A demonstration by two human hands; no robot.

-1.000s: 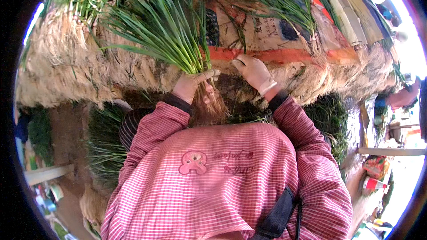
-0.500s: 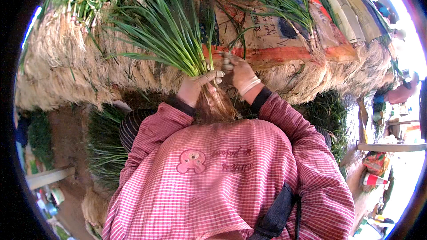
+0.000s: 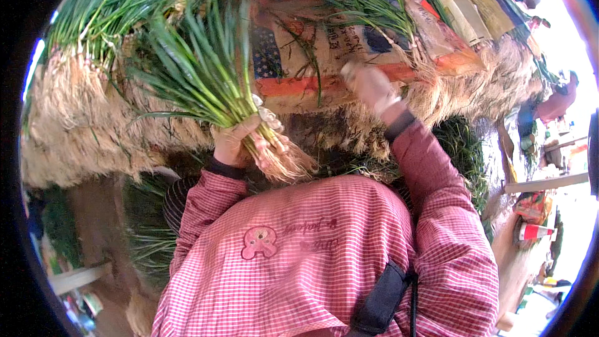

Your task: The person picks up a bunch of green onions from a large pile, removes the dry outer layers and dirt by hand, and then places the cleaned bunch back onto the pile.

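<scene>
My left hand (image 3: 236,139) is wrapped round a bunch of green garlic (image 3: 215,84) just above its pinkish bulbs. The long leaves fan up and to the left, while the brown roots hang toward my chest. White coverings show on the fingertips of that hand. Off to the right, my right hand (image 3: 371,90) is blurred by motion over the orange border of a printed sack (image 3: 299,81). Whether its fingers hold anything cannot be made out.
A pile of green garlic (image 3: 118,12) lies at the far left, roots toward me. A smaller bunch (image 3: 380,9) rests on the sack's far right. Shaggy root ends (image 3: 118,131) line the pile's near edge. At the right stand a rail (image 3: 546,183) and a red-and-white cone (image 3: 535,231).
My left hand has shifted left and nearer with the bunch, whose bulbs now show. My right hand has moved away from it to the right. The whole view has also shifted slightly.
</scene>
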